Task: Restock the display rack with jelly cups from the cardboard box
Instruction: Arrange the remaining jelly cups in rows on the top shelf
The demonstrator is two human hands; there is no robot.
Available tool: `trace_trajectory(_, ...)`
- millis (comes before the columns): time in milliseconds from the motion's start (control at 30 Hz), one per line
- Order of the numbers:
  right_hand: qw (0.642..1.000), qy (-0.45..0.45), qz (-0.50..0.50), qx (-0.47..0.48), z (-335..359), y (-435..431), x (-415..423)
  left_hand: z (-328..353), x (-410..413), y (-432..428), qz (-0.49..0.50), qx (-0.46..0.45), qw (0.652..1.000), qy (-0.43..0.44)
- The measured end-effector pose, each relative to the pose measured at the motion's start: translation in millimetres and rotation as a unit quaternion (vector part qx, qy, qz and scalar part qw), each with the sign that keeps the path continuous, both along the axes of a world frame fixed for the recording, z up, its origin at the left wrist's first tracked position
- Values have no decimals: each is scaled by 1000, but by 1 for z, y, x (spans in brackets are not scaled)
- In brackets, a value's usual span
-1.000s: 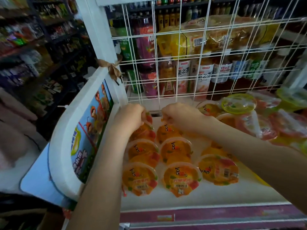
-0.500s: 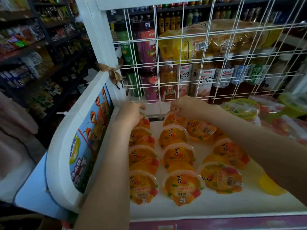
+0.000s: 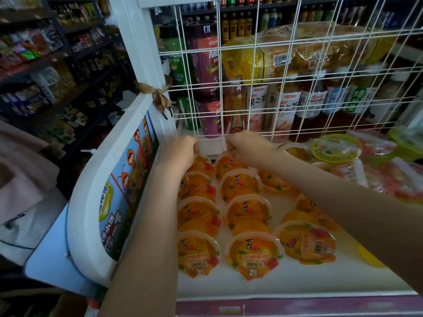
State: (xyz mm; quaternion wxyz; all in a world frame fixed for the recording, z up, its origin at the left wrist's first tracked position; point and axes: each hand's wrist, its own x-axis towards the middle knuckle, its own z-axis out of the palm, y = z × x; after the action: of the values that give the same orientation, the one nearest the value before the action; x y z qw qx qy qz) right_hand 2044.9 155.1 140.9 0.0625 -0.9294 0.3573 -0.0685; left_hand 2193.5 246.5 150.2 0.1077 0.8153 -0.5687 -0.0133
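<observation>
1. Running the left forearm close along the side panel (image 3: 114, 202) of the display rack (image 3: 320, 280); risks a bump there on pull-back, jolting the row underneath.
2. Curling the left hand (image 3: 180, 152) over the rim of the left back cup (image 3: 203, 163), fingertips hidden behind knuckles, so reads as a pinch on the rim. Risks dropping that cup onto the overlapped orange jelly cups (image 3: 198, 209) just in front if released while tilted, knocking the column crooked.
3. Working both back cups right up near the wire grid (image 3: 251, 88); risks wedging a lid edge into the gap at the shelf's rear, or catching knuckles on the wire.
4. Curling the right hand (image 3: 247, 147) onto the right back cup (image 3: 229, 163); same read, closed on the rim, fingertips not visible. Risks creasing or lifting the thin film lid if tugged by the edge alone.
5. Crossing the right forearm low over the third-column cups (image 3: 306, 243), lying looser and less aligned than the other two columns; risks sweeping them further out of line or toward the shelf front.
6. Packing orange rows near the green-lidded cups (image 3: 336, 147) at far right; risks mixing flavours through sideways drift.
7. Cannot find the cardboard box in view, so no call on stock left to load.
</observation>
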Motion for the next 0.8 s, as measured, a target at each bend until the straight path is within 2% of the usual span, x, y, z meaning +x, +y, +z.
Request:
trace_trajectory(67, 1000, 5, 9, 6, 1, -2, 0, 0, -1, -1, -3, 13, 1000, 9)
trace_trajectory(267, 995, -4, 16, 100, 11, -11, -29, 1, -10, 3, -4, 44, 998, 40)
trace_trajectory(367, 996, -1, 7, 92, 24, -16, -54, 11, -21, 5, -14, 40, 998, 51)
trace_trajectory(467, 996, -15, -12, 89, 39, -12, -83, 27, -43, 8, -77, 45, 994, 64)
trace_trajectory(600, 996, -16, -6, 83, 49, 17, -115, 40, -84, 19, -192, 120, 971, 76)
trace_trajectory(733, 995, 13, 20, 95, 44, 59, -140, 39, -118, 40, -234, 203, 950, 47)
trace_trajectory(800, 993, 43, 33, 105, 31, 77, -151, 31, -129, 49, -250, 217, 943, 38)
